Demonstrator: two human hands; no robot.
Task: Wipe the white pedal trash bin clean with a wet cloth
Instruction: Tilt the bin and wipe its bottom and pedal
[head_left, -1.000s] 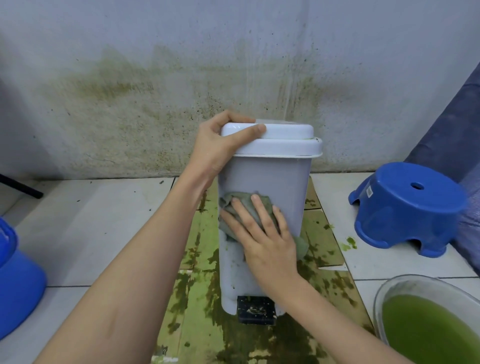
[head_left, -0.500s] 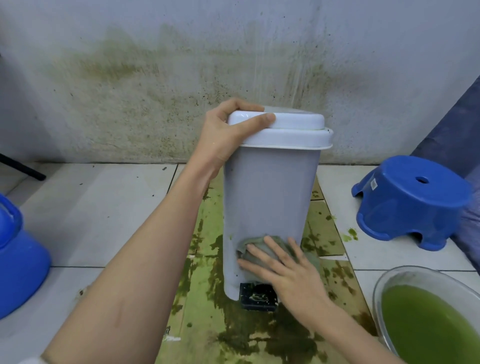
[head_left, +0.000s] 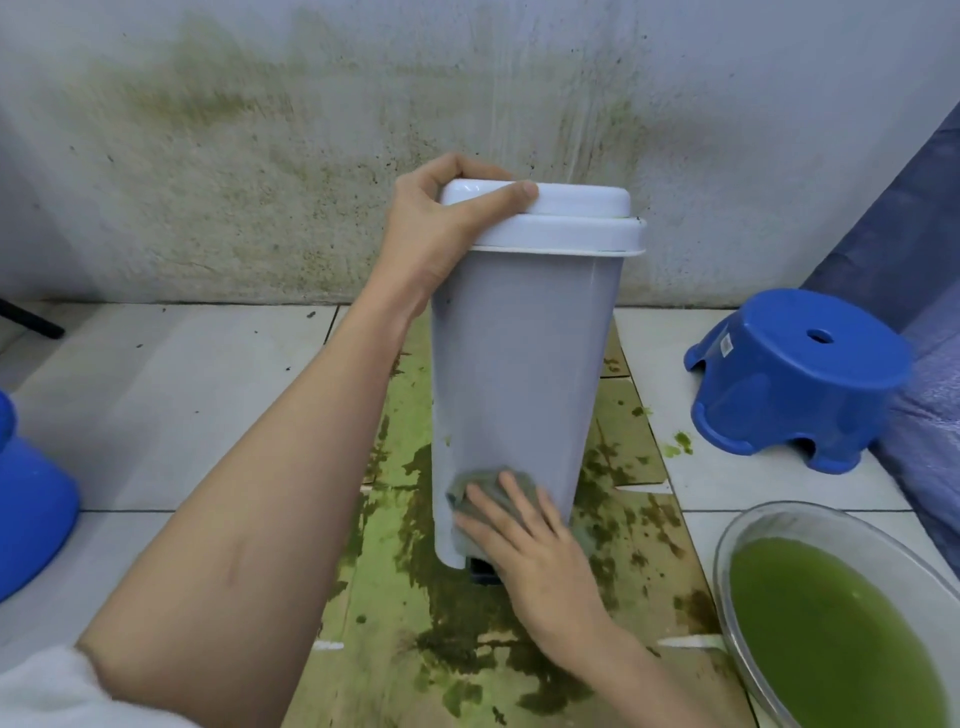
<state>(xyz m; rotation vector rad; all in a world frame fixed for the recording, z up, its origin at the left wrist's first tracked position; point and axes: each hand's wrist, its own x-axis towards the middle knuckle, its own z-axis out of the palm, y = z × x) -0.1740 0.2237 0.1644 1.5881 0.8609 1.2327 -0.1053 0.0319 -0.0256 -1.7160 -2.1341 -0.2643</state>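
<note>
Left hand (head_left: 441, 228) grip clamped on bin (head_left: 519, 364) lid edge, right hand (head_left: 540, 551) flat, pressing cloth (head_left: 488, 486) low

Bare floor tiles (head_left: 171, 395) lie open left of the bin (head_left: 519, 364); the stool (head_left: 795, 374) and basin (head_left: 737, 540) crowd its right.

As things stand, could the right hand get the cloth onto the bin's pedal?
Probably yes. The right hand presses the cloth flat on the bin low on its front, and the pedal sits just below, partly hidden by the hand. Nothing lies between; the left hand steadies the lid.
</note>
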